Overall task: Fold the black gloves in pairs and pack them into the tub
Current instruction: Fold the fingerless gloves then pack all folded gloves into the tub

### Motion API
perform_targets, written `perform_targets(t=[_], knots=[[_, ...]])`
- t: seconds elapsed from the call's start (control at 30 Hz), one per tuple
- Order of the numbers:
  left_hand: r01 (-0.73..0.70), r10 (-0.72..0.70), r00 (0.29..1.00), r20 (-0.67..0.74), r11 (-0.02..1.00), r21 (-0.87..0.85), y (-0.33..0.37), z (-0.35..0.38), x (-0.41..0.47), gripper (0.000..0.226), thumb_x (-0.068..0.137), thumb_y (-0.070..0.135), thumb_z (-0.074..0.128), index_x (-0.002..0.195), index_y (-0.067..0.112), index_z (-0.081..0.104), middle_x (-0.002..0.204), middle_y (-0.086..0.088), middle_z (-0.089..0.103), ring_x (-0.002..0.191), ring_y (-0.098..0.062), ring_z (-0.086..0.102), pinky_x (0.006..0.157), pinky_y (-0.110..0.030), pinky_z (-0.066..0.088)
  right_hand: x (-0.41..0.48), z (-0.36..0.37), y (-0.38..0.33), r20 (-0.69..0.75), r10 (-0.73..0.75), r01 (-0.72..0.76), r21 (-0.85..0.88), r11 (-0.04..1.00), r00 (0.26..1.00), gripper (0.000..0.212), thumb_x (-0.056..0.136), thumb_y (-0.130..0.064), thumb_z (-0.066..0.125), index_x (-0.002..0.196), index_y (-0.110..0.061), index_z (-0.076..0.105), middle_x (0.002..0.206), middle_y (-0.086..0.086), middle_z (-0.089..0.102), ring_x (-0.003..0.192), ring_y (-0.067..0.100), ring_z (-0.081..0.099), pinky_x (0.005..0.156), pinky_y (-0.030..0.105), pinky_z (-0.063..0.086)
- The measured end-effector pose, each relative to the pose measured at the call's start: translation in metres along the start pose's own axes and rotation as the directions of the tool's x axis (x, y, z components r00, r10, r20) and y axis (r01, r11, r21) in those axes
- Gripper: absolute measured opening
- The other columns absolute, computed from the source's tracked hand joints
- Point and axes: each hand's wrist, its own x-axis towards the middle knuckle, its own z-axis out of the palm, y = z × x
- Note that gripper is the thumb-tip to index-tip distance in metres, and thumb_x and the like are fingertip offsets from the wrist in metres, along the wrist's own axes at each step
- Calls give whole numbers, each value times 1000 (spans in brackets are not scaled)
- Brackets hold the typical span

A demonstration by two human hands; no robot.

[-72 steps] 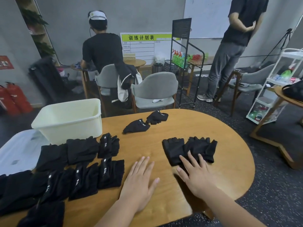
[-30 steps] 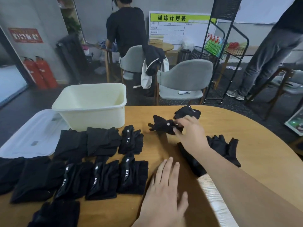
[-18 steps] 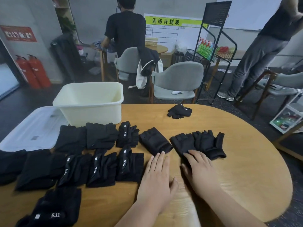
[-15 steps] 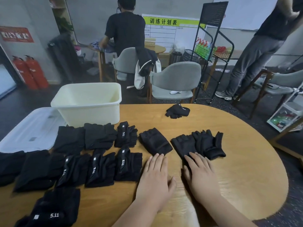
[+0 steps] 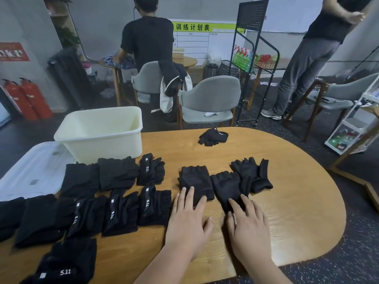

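Several folded black glove pairs [image 5: 121,210] lie in rows on the left of the wooden table [image 5: 287,212]. A cream tub [image 5: 102,134] stands behind them, with nothing visible inside. One flat black glove [image 5: 194,181] lies in front of me, and my left hand [image 5: 187,224] rests flat with its fingertips on the near edge. Beside it lie two more gloves [image 5: 244,181], overlapping. My right hand [image 5: 248,226] lies flat, fingertips on the nearer one. A crumpled glove [image 5: 213,136] sits at the far edge.
A white tub lid [image 5: 32,173] lies at the table's left edge. Two grey chairs [image 5: 207,101] stand behind the table, with a black wire rack [image 5: 252,64] beside them. One person stands at a far table, another at the right.
My right hand reached to a far glove, brought it near and laid it flat. Both hands now rest flat at the gloves' near edges, having slid slightly forward onto them.
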Motion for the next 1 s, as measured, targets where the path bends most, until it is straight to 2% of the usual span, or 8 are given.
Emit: perform_targets(t=[0.2,0.33,0.5,0.6,0.7,0.83,0.9,1.0], knots=[[7,-10,999,43,998,68,4,-4,0,66,108,61,14,169,36,7,178,-9,-6,163,-28,-13,132,-48,-5,7,-4,4,-60,215,-212,58,976,975,33,104,-40,51,131,-29,65,131,11,54,122,33,48,95,49,44],[-63,58,997,57,994,90,9,-9,-8,63,110,58,15,169,36,10,178,-8,2,164,-28,-5,133,-48,-2,8,-6,3,-22,242,-240,70,968,970,36,101,-43,56,134,-29,61,119,7,57,113,30,48,92,47,43],[-158,156,986,51,987,30,11,-13,-39,59,111,56,21,167,40,15,178,-1,5,164,-22,-2,133,-43,-5,8,-13,11,0,263,-249,329,911,965,37,94,-35,67,131,-29,62,112,-2,56,107,23,51,95,47,45],[-179,180,983,37,983,-27,7,-16,-55,59,111,54,25,168,39,13,177,3,0,163,-22,0,129,-36,-8,3,-16,14,4,293,-267,420,868,956,36,94,-32,67,130,-30,62,110,-5,58,107,20,51,98,49,47],[-143,143,989,29,990,9,0,-11,-60,64,110,57,21,169,33,10,176,2,-8,163,-22,-9,133,-41,-2,0,-17,16,6,372,-348,369,862,928,40,96,-45,62,131,-26,61,119,2,62,115,25,50,100,51,47],[-56,55,998,32,998,31,-2,-6,-64,64,108,60,14,168,35,13,175,0,5,161,-21,-6,133,-46,4,0,-15,12,9,419,-415,162,895,908,60,93,-68,56,125,-18,67,124,11,58,119,32,45,100,51,44],[-51,51,998,23,998,37,0,-6,-64,65,108,61,14,167,35,13,174,1,10,161,-21,-2,133,-46,5,0,-14,11,11,402,-400,137,906,915,58,90,-68,60,120,-19,68,122,10,57,118,32,45,98,51,43],[-33,33,999,16,999,12,0,-5,-64,67,107,62,15,168,34,12,175,3,9,161,-19,-1,133,-43,3,1,-17,12,4,384,-372,257,892,923,43,89,-58,69,116,-24,67,114,2,62,114,28,48,97,49,43]])
